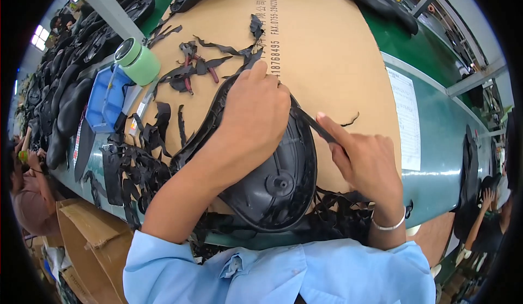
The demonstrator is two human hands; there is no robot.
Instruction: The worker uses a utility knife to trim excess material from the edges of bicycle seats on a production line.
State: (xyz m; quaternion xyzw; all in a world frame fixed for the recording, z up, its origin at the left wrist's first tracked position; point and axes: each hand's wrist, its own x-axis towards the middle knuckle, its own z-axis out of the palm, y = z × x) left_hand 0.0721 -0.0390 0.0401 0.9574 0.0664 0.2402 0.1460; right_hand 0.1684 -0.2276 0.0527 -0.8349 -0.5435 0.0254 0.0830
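A black seat (275, 165) lies with its hollow underside up in front of me, its wide end toward my body. My left hand (256, 113) is closed over its narrower part; what the fingers grip is hidden. My right hand (362, 159) pinches a narrow black strip (316, 125) between thumb and fingers at the seat's right rim. The strip runs taut from the rim to the fingers. Red-handled pliers (189, 75) lie beyond the seat to the left, partly under black scraps (215, 62).
A brown cardboard sheet (338, 58) covers the green table (436, 146). Black offcuts (144, 173) pile up at left. A blue bin (107, 99), green jar (136, 61) and box cutter (140, 113) stand or lie there. A paper sheet (404, 118) is at right. Other people work on both sides.
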